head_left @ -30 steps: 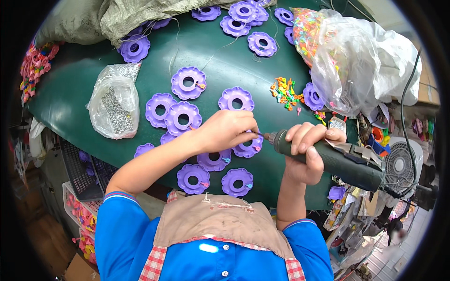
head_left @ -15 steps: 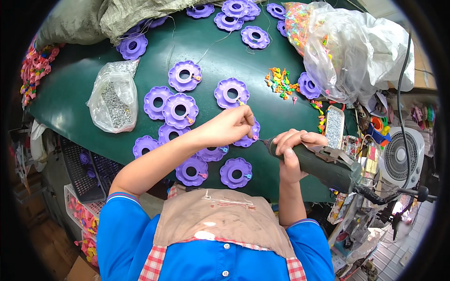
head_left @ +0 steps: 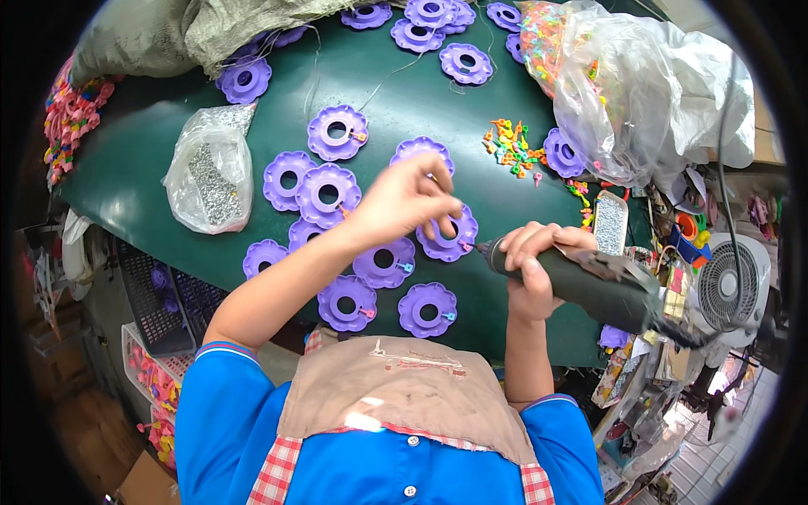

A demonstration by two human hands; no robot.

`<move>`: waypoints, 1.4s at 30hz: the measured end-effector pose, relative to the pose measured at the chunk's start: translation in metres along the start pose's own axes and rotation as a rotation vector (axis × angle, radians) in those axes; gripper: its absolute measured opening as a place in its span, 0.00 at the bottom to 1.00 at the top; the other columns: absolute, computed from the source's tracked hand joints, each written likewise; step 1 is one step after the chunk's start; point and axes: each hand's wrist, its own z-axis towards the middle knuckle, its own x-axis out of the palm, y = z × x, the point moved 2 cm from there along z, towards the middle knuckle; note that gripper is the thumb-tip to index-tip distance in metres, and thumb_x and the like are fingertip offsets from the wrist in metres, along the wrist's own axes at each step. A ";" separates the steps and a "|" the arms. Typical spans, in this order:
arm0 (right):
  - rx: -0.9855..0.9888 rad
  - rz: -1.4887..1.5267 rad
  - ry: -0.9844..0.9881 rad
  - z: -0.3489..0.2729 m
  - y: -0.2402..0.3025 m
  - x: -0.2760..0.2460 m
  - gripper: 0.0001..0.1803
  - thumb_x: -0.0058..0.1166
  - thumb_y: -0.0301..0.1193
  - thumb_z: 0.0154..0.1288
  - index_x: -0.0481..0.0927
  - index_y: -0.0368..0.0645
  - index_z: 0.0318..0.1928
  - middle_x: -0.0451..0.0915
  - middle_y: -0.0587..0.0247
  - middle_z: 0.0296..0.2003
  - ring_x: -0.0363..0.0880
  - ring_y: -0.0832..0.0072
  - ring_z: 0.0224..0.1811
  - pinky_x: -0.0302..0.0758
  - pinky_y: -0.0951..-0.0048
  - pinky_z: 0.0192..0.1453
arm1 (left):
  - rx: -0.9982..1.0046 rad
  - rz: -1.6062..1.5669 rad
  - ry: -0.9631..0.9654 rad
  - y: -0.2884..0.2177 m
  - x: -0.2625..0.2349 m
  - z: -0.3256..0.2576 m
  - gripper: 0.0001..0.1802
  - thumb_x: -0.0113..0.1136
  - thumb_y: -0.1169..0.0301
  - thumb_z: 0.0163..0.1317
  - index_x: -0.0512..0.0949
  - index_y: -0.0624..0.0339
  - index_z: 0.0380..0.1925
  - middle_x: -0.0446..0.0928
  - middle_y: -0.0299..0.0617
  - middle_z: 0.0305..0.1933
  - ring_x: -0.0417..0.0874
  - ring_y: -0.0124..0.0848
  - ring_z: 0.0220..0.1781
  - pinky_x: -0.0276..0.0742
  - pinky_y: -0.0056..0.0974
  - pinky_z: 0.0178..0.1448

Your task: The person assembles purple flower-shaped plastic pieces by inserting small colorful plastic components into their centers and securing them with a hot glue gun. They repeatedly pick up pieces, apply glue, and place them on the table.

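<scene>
My right hand (head_left: 539,261) is wrapped round a dark power screwdriver (head_left: 589,286). Its bit points at a small pink piece (head_left: 468,247) on the rim of a purple flower-shaped ring (head_left: 437,247). Above that ring hovers my left hand (head_left: 408,198), a little blurred, with loosely bent fingers apart and nothing visible between them. Beneath it lies another purple ring (head_left: 404,153), partly covered. More purple rings with a central hole lie around, several with small coloured pieces at the rim, such as the ring (head_left: 427,310) near the front edge.
Small coloured plastic pieces (head_left: 509,150) lie in a pile on the green table (head_left: 278,84). A clear bag of metal screws (head_left: 210,185) stands left, a tray of screws (head_left: 610,220) right. Large plastic bags (head_left: 640,93) fill the back right, beside a fan (head_left: 728,282).
My left hand has moved up and left off the pink piece, its fingers loosening. The screwdriver stays near the same ring, its body slightly shifted and blurred.
</scene>
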 end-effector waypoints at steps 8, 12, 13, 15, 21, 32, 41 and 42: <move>-0.029 0.044 0.150 0.007 -0.028 0.047 0.27 0.61 0.18 0.67 0.63 0.43 0.60 0.77 0.61 0.25 0.78 0.72 0.27 0.83 0.61 0.37 | 0.030 0.093 -0.157 -0.011 -0.047 -0.074 0.09 0.52 0.79 0.78 0.72 0.66 0.54 0.86 0.56 0.55 0.91 0.39 0.57 0.88 0.37 0.54; -0.017 0.054 0.148 0.005 -0.038 0.053 0.26 0.59 0.17 0.66 0.62 0.43 0.60 0.77 0.61 0.25 0.77 0.72 0.26 0.83 0.62 0.37 | 0.051 0.149 -0.248 -0.003 -0.059 -0.110 0.08 0.54 0.81 0.76 0.73 0.66 0.53 0.87 0.54 0.53 0.93 0.38 0.52 0.89 0.34 0.48; -0.023 0.042 0.148 0.006 -0.040 0.056 0.27 0.59 0.17 0.66 0.62 0.43 0.60 0.77 0.61 0.25 0.77 0.72 0.26 0.83 0.62 0.37 | 0.055 0.124 -0.270 -0.001 -0.065 -0.116 0.09 0.55 0.81 0.76 0.73 0.66 0.53 0.87 0.54 0.52 0.92 0.37 0.52 0.89 0.34 0.48; -0.038 0.012 0.144 0.009 -0.043 0.061 0.27 0.59 0.16 0.65 0.61 0.43 0.60 0.76 0.61 0.24 0.77 0.72 0.25 0.83 0.62 0.37 | 0.066 0.073 -0.308 0.000 -0.072 -0.125 0.09 0.57 0.81 0.75 0.74 0.66 0.52 0.87 0.53 0.52 0.92 0.36 0.52 0.89 0.34 0.47; 0.008 -0.031 0.060 0.023 -0.066 0.074 0.26 0.60 0.16 0.66 0.65 0.39 0.60 0.78 0.61 0.27 0.79 0.73 0.27 0.85 0.63 0.40 | 0.117 0.270 -0.310 0.007 -0.063 -0.120 0.12 0.68 0.82 0.66 0.78 0.68 0.48 0.85 0.45 0.49 0.89 0.28 0.47 0.89 0.32 0.45; -0.070 -0.009 -0.089 0.037 -0.031 0.071 0.25 0.59 0.20 0.62 0.66 0.42 0.59 0.74 0.61 0.22 0.74 0.70 0.22 0.83 0.59 0.36 | 0.345 0.477 -0.317 0.012 -0.060 -0.077 0.15 0.67 0.80 0.66 0.79 0.69 0.51 0.83 0.45 0.49 0.89 0.33 0.50 0.86 0.38 0.56; 0.038 0.202 -0.029 0.022 0.009 0.073 0.25 0.61 0.23 0.65 0.66 0.46 0.60 0.75 0.62 0.27 0.76 0.70 0.25 0.83 0.61 0.39 | 0.660 0.787 -0.146 0.016 -0.014 -0.070 0.11 0.73 0.73 0.61 0.82 0.64 0.41 0.78 0.47 0.38 0.83 0.47 0.42 0.80 0.48 0.44; 0.053 0.198 -0.024 0.019 0.014 0.074 0.25 0.62 0.23 0.66 0.66 0.46 0.59 0.75 0.62 0.27 0.76 0.70 0.25 0.83 0.61 0.39 | 0.686 0.787 -0.156 0.016 -0.012 -0.074 0.10 0.73 0.74 0.60 0.82 0.63 0.39 0.78 0.46 0.36 0.83 0.46 0.40 0.80 0.47 0.43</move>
